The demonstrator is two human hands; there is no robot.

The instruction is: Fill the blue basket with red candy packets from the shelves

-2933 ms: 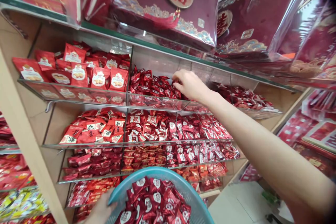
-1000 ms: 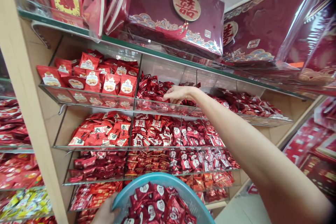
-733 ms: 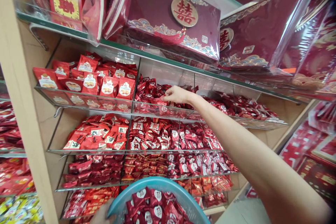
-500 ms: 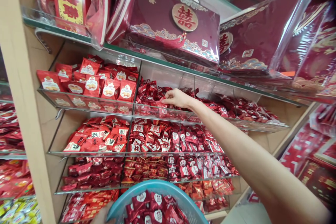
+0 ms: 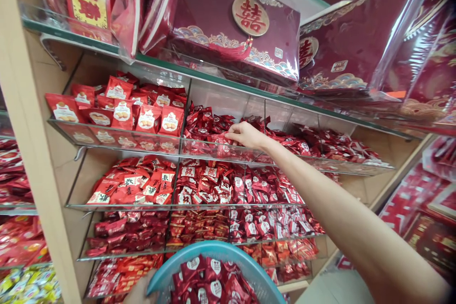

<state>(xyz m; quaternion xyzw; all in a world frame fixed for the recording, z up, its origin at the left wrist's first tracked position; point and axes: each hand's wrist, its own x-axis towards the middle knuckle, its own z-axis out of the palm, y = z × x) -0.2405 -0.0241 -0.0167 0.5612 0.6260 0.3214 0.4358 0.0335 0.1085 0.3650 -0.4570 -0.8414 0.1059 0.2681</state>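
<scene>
My right hand [image 5: 245,135] reaches into the upper compartment of small dark red packets [image 5: 203,126], its thumb and fingers pinching a red packet [image 5: 223,146] just behind the clear shelf lip. At the bottom, my left hand [image 5: 144,289] grips the left rim of a teal basket [image 5: 213,248]; its fingers are partly hidden. Dark red packets with white labels [image 5: 215,289] lie inside the basket.
Larger red packets [image 5: 123,111] fill the compartment to the left. Lower tiers hold more red packets [image 5: 131,185]. Above, a glass shelf edge [image 5: 213,78] carries maroon gift bags [image 5: 235,23]. A wooden upright [image 5: 39,152] stands at left.
The view has shifted slightly. My right hand remains at the same compartment with its fingers on a packet, and the basket still sits at the bottom.
</scene>
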